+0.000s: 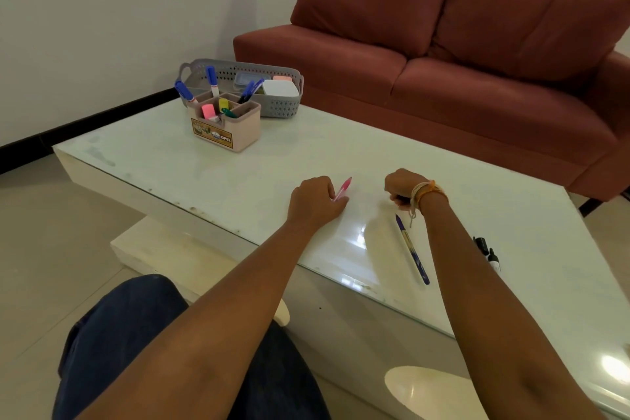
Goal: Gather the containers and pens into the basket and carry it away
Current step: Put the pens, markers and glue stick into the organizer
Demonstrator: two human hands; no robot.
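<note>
My left hand grips a pink pen on the white table. To its right, my right hand is curled around something dark that I cannot identify. A purple pen lies on the table near my right wrist, and a black marker lies further right. At the far left corner stands a grey perforated basket with a white box and other containers inside. In front of it sits a beige pen holder with several blue markers and highlighters.
A red sofa stands close behind the table. The table's glass top ends near my knees. A white wall with a black skirting runs along the left side.
</note>
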